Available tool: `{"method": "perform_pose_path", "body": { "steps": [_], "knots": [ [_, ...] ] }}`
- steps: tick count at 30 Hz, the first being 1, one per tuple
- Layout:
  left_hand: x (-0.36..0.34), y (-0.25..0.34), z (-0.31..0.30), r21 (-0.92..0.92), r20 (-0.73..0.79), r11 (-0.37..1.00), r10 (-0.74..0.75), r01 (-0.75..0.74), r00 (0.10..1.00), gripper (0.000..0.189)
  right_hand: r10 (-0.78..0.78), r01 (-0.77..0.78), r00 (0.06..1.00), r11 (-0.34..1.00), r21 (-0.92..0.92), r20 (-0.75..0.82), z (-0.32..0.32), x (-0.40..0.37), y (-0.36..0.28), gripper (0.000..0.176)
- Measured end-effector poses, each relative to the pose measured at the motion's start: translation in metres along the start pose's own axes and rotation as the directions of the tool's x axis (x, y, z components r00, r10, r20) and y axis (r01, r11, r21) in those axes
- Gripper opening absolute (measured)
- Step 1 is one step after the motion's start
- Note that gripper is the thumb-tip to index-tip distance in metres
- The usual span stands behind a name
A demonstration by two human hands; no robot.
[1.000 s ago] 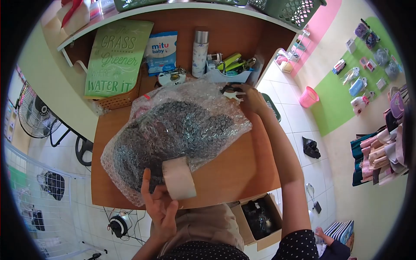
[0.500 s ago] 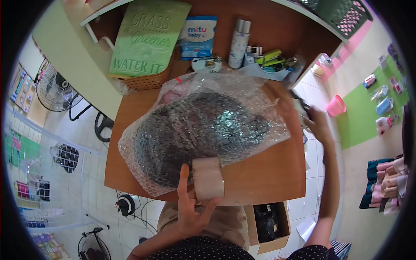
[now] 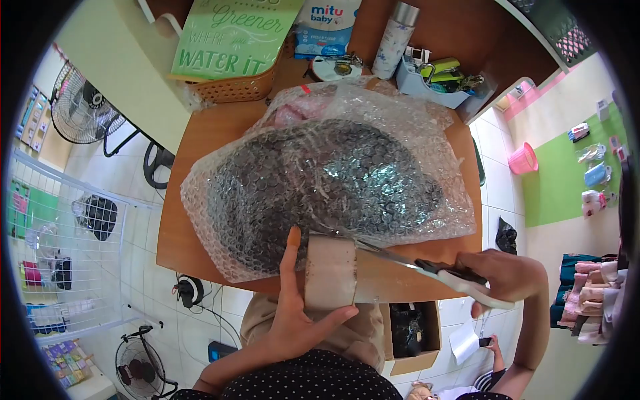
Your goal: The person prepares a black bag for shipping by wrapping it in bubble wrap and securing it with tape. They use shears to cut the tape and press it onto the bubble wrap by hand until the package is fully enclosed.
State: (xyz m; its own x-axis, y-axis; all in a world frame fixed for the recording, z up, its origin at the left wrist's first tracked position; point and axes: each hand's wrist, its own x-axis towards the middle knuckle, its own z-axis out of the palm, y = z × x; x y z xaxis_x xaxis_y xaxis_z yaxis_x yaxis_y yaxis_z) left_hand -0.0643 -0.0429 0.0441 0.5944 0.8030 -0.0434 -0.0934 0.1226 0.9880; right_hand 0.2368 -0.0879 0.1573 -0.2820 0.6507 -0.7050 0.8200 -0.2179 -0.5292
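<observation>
A dark item in bubble wrap lies across the wooden table. Against its front edge, my left hand grips a wide roll of clear packing tape, index finger along its left side and thumb at its lower end. My right hand is closed around the handles of a pair of scissors. The scissor blades point left, and their tips are right at the top of the tape roll, close to the bubble wrap's edge.
At the back stand a woven basket, a blue wipes pack, a patterned bottle and a tray of small items. An open cardboard box sits below the table's front. Another person's hand shows at lower right.
My right hand has brought the scissors from the table's right back side down and left to the tape roll. The roll stays in my left hand. The view has shifted slightly.
</observation>
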Motion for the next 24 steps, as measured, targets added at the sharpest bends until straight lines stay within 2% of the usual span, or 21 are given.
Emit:
{"method": "perform_pose_path", "body": {
  "steps": [1,4,5,8,10,12,14,17,19,20,22,23,24],
  "knots": [
    [-0.001,0.002,-0.001,0.016,0.002,1.0,-0.005,0.005,1.0,0.111,-0.028,0.028,0.999,1.0,-0.01,-0.028,-0.001,0.006,-0.002,0.053],
    [0.0,0.005,-0.002,-0.091,0.023,0.996,0.022,-0.02,0.999,0.111,-0.054,0.054,0.998,0.998,0.022,-0.012,-0.008,0.017,-0.004,0.054],
    [-0.001,0.004,-0.003,-0.101,0.02,0.995,0.024,-0.022,1.0,0.111,-0.093,0.092,0.995,0.995,-0.028,-0.024,-0.009,0.019,-0.005,0.055],
    [-0.002,-0.004,-0.004,-0.035,0.055,0.994,0.11,-0.108,0.992,0.112,-0.137,0.137,0.991,0.991,0.006,-0.006,-0.014,0.028,-0.013,0.055],
    [-0.003,-0.007,-0.004,-0.045,0.035,0.998,0.041,-0.039,0.999,0.112,-0.093,0.093,0.995,0.995,0.021,0.021,-0.018,0.032,-0.019,0.053],
    [-0.003,-0.008,-0.006,-0.048,0.056,0.998,0.038,-0.035,0.998,0.112,-0.052,0.051,0.997,0.998,0.031,0.052,-0.02,0.035,-0.022,0.054],
    [-0.003,-0.009,-0.009,-0.048,0.076,0.998,0.034,-0.03,0.997,0.111,-0.071,0.071,0.997,0.994,0.084,-0.005,-0.021,0.036,-0.024,0.046],
    [-0.002,-0.011,-0.011,-0.034,0.075,0.999,0.011,-0.009,0.997,0.108,-0.024,0.025,0.999,0.999,0.043,-0.037,-0.023,0.036,-0.025,0.038],
    [0.0,-0.005,-0.013,-0.175,0.127,0.98,-0.075,0.097,0.989,0.108,-0.054,0.058,0.996,0.996,0.061,-0.065,-0.024,0.037,-0.022,0.038],
    [0.001,-0.005,-0.015,-0.18,0.126,0.979,-0.075,0.097,0.989,0.108,-0.089,0.097,0.991,0.992,0.08,-0.098,-0.024,0.037,-0.021,0.038],
    [0.002,-0.007,-0.019,-0.088,0.122,0.996,0.004,0.006,0.992,0.106,-0.075,0.08,0.992,0.996,0.04,-0.105,-0.024,0.039,-0.019,0.038],
    [0.002,-0.01,-0.02,-0.091,0.121,0.996,0.004,0.007,0.993,0.106,-0.066,0.066,0.991,0.998,0.0,-0.115,-0.024,0.039,-0.019,0.039],
    [0.002,-0.014,-0.02,-0.012,0.146,0.999,0.039,-0.038,0.989,0.103,-0.064,0.065,0.992,0.998,-0.002,-0.112,-0.025,0.04,-0.023,0.039]
  ]
}}
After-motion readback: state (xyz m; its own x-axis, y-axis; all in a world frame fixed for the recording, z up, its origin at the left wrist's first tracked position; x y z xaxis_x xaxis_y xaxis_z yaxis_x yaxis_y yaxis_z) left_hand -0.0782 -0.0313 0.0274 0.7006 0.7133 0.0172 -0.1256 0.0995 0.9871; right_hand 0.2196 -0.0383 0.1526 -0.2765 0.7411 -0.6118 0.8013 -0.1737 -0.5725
